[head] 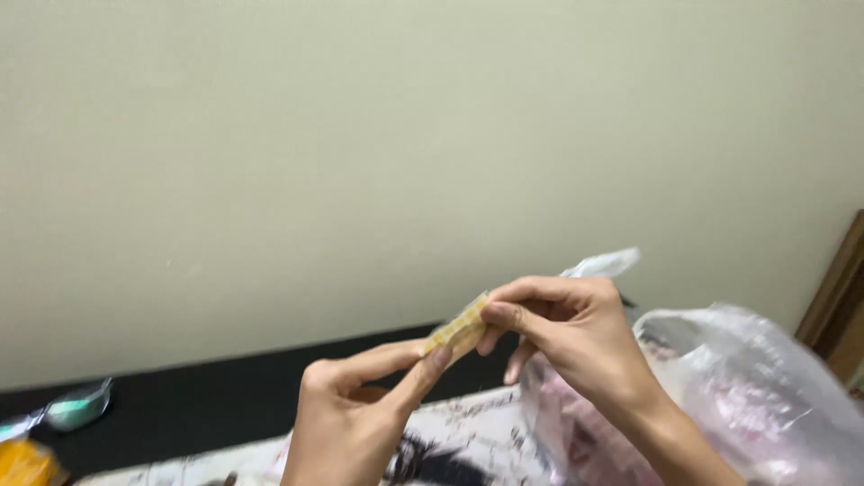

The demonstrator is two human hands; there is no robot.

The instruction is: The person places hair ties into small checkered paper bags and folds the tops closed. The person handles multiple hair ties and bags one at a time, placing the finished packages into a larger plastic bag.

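Both hands pinch a small flat yellow-tan checked strip (457,331), held up in front of the pale wall: the left hand (355,414) clamps its lower end, the right hand (567,328) its upper end. Steady, even fingertip grips would likely keep it taut. A crinkled clear plastic bag (720,387) sits just right.

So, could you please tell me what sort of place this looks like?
Probably a room at home: a plain cream wall, a black tabletop and a clear crinkled plastic bag beside the hands.
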